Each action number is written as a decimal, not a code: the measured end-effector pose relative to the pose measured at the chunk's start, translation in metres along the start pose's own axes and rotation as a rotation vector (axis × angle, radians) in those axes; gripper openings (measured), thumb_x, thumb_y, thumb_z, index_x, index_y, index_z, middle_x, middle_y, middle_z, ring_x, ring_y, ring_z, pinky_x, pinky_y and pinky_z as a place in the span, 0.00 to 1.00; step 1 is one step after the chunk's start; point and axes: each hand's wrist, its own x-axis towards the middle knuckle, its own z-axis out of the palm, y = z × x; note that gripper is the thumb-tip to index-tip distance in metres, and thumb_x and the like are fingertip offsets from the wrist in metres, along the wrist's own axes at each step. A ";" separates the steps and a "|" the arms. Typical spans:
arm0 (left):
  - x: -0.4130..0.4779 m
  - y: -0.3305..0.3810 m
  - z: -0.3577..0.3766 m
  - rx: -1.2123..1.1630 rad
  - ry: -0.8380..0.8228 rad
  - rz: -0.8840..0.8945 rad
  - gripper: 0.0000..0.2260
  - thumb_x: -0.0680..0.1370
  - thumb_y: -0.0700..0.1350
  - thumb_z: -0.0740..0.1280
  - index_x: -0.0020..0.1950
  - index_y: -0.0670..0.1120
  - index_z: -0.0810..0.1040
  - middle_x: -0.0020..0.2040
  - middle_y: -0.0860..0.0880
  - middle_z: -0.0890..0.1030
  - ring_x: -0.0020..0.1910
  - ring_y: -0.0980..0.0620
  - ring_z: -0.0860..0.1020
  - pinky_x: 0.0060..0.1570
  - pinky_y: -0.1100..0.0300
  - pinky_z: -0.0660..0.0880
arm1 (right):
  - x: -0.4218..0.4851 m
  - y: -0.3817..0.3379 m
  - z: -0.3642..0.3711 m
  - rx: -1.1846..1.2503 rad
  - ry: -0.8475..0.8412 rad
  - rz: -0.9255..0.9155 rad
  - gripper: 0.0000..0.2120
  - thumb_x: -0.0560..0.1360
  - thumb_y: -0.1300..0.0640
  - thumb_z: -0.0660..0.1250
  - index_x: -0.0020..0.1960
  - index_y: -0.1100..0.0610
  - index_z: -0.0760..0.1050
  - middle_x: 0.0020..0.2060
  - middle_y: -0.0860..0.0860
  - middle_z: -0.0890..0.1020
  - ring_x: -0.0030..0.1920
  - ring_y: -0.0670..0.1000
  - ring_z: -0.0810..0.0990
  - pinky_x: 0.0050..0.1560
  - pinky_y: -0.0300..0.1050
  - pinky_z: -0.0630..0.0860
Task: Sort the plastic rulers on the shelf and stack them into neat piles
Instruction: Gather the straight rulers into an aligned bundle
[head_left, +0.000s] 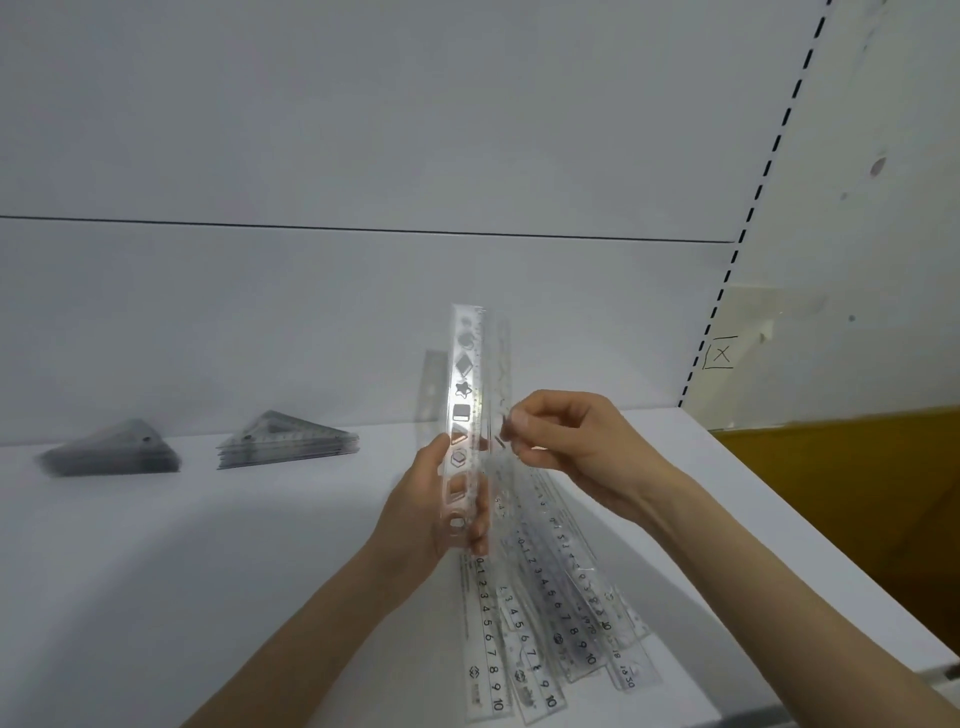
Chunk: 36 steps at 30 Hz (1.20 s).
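The left hand (415, 509) grips the lower part of a stencil ruler (466, 395), thumb on its left edge and fingers curled round the right edge. The ruler stands almost upright, its long axis running up from the palm and its top leaning slightly left. It is clear plastic with a row of cut-out shapes, among them a diamond, a star, a square and a hexagon, and fine marks along its right edge.

Just right of it, the right hand (566, 441) pinches the lower end of a second ruler (503, 358) between thumb and curled fingertips. This one is also clear and near upright, sitting close behind the first.

Below both hands a fan of loose rulers (540, 613) lies flat on the white shelf (208, 571), their long axes pointing from the near edge toward the hands, printed numbers showing. Well left of the left hand sit two piles of triangular rulers (291, 441), (111, 454).
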 end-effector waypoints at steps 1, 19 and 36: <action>0.001 -0.001 -0.001 -0.002 0.004 -0.011 0.18 0.80 0.54 0.54 0.49 0.43 0.78 0.35 0.43 0.76 0.29 0.48 0.72 0.30 0.58 0.72 | 0.004 0.001 0.003 -0.003 0.031 -0.012 0.04 0.71 0.64 0.70 0.42 0.65 0.78 0.32 0.53 0.81 0.32 0.45 0.80 0.37 0.33 0.77; 0.004 0.000 -0.005 0.082 0.017 0.025 0.20 0.80 0.58 0.55 0.51 0.42 0.75 0.35 0.41 0.76 0.28 0.46 0.74 0.31 0.56 0.70 | 0.015 0.009 0.040 -0.608 0.310 -0.277 0.06 0.70 0.66 0.71 0.45 0.60 0.76 0.35 0.53 0.82 0.29 0.48 0.83 0.34 0.44 0.82; 0.000 0.007 -0.003 -0.149 0.015 -0.014 0.09 0.79 0.52 0.57 0.54 0.50 0.73 0.28 0.48 0.64 0.22 0.54 0.62 0.32 0.56 0.71 | 0.008 0.006 -0.022 -1.137 0.240 -0.037 0.13 0.74 0.45 0.68 0.41 0.55 0.79 0.31 0.49 0.83 0.33 0.47 0.82 0.42 0.47 0.81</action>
